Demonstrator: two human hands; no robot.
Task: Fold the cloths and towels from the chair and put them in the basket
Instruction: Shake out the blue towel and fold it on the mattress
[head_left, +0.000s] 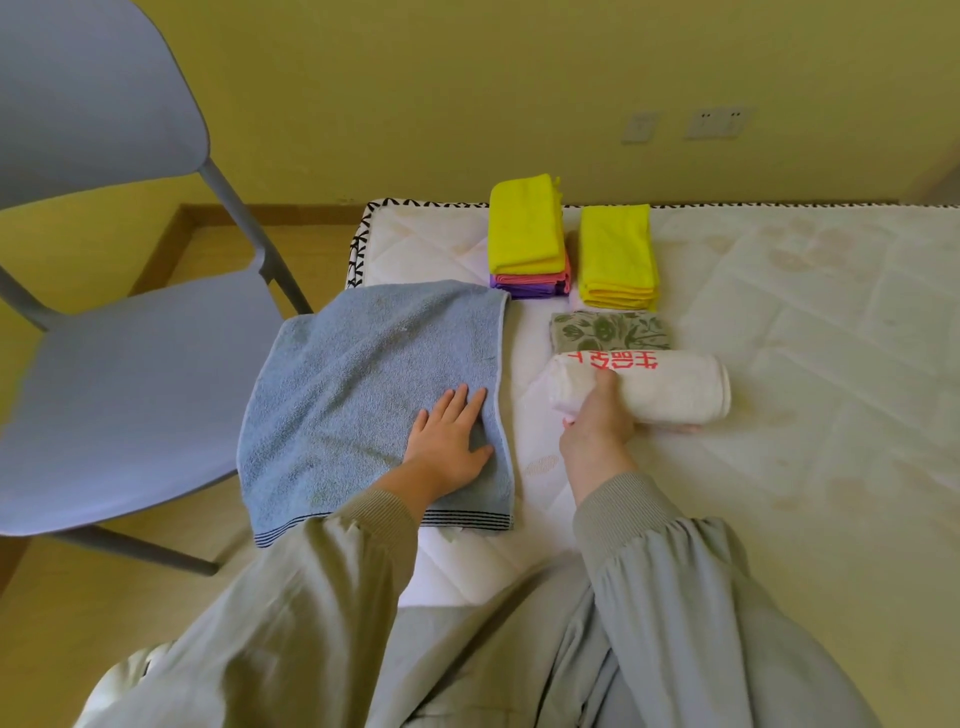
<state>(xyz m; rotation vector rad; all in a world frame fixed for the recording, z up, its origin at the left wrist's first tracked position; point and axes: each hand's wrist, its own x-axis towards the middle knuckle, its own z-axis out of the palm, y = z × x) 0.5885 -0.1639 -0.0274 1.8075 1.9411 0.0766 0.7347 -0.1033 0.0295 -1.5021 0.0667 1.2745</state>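
Blue terry towel (374, 395) lies folded at frame centre-left on the mattress (779, 364), its left edge overhanging. Left hand (449, 441) presses it flat, fingers straight. Right hand (597, 421) grips a rolled white towel (670, 387) with red print, centre-right. Above it: floral cloth (610, 331), two stacks topped by yellow microfibre cloths (525, 223). Grey plastic chair (119, 353) left; yellow wall.

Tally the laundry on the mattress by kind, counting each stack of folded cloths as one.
Spread blue terry towel: 1
Rolled white towel with red lettering: 1
Folded green floral cloth: 1
Stacks of folded cloths: 2 (yellow-pink-purple stack, all-yellow stack)
Total: 5
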